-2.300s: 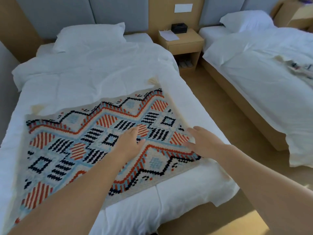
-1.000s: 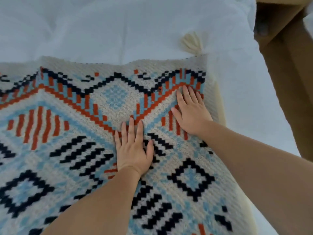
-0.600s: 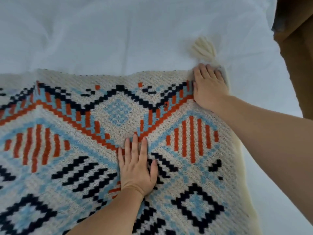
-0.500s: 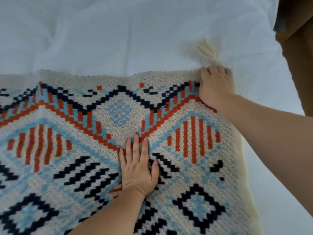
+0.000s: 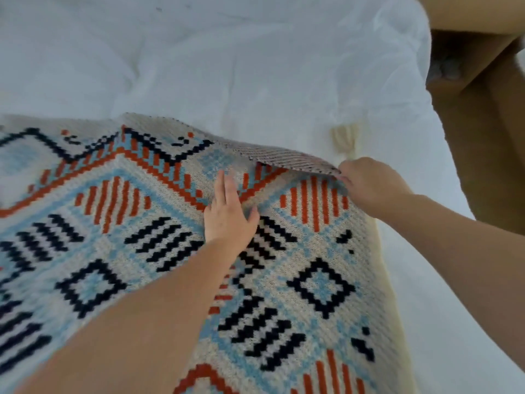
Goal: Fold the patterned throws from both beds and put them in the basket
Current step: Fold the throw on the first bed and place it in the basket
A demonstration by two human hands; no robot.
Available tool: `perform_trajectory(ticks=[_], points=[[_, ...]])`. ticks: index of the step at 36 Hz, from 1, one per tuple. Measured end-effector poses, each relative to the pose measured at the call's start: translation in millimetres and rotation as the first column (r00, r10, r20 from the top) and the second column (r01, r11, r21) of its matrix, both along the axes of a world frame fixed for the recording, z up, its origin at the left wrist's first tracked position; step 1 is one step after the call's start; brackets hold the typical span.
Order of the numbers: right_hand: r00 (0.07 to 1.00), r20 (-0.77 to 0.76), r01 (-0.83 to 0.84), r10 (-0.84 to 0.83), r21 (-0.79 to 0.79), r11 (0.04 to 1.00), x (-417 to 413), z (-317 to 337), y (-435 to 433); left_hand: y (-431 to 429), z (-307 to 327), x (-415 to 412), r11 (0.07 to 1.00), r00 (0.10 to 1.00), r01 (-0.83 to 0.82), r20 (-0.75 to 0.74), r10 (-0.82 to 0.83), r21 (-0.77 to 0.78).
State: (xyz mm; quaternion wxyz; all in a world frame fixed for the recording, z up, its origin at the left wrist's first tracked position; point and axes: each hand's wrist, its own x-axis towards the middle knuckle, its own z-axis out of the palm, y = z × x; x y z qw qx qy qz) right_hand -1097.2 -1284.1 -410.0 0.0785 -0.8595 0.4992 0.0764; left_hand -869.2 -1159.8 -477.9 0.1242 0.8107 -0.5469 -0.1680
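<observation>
head view: my right hand [image 5: 369, 184] pinches the far right corner of the patterned throw [image 5: 298, 280] and holds it peeled up, its striped underside showing just left of my knuckles. my left hand [image 5: 230, 214] lies flat, fingers spread, gripping nothing, pressing the throw onto the white bed [image 5: 227, 66]. a cream tassel [image 5: 343, 136] rests just beyond my right hand.

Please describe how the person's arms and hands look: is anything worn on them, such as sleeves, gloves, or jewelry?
Both forearms are bare, with no sleeves in view. The left hand and right hand wear no gloves. No rings, watch or bracelets are visible, though motion blur softens fine detail.
</observation>
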Motion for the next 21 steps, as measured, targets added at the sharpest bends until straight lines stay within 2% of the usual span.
perform_trajectory(ticks=[6,8,10,14,17,21], points=[[1.0,0.029,0.011,-0.013,0.065,0.998,-19.4,15.2,50.0,-49.5,61.5,14.3,0.991,0.986,0.134,0.102,-0.132,-0.011],[1.0,0.028,-0.001,-0.001,0.076,0.997,-24.4,19.5,62.0,-46.5,70.1,14.5,0.994,0.995,0.097,0.017,-0.096,-0.057],[1.0,0.01,-0.012,0.011,0.09,0.996,-30.6,23.4,71.5,-33.5,76.1,14.4,0.994,0.995,0.092,-0.036,-0.094,-0.055],[0.991,-0.136,-0.001,0.013,0.09,0.996,-44.5,25.2,81.9,-5.1,77.6,24.2,0.984,0.984,0.174,0.027,-0.175,0.026],[0.99,-0.135,0.051,-0.041,0.075,0.996,-52.4,29.2,94.4,17.4,78.8,36.8,0.987,0.989,0.144,0.016,-0.146,0.074],[0.981,-0.165,0.122,-0.098,0.138,0.983,-54.4,41.0,118.2,53.0,84.7,42.5,0.975,0.981,0.195,-0.017,-0.194,0.104]])
